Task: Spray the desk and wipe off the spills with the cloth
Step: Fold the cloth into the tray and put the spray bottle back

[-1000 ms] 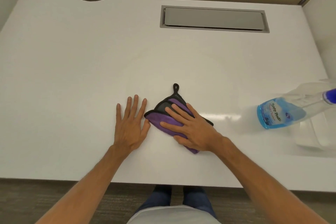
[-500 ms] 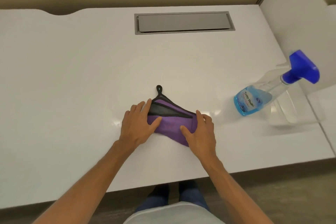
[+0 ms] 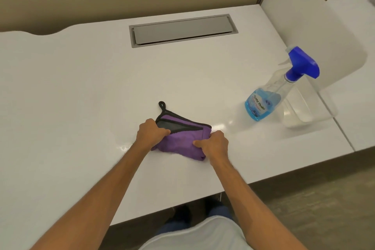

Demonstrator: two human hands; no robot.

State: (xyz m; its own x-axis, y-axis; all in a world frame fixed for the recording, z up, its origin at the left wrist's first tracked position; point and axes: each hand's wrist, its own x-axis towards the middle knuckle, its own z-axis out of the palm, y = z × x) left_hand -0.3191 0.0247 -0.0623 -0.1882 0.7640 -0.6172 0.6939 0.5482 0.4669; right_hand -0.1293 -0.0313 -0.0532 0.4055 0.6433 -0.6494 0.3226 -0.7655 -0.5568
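Note:
A folded purple cloth with black trim and a hanging loop lies on the white desk near its front edge. My left hand grips the cloth's left end, fingers curled around it. My right hand pinches the right end. To the right stands a clear spray bottle with a blue trigger head and blue liquid in its lower part, untouched. Faint wet sheen shows on the desk just left of my left wrist.
A grey cable-tray lid is set into the desk at the back. A white divider panel rises on the right, with a clear plastic foot behind the bottle. The front edge runs diagonally below my forearms.
Both hands went from lying flat on the desk and cloth to closing on the cloth's two ends. The view has shifted right, bringing the bottle fully into sight.

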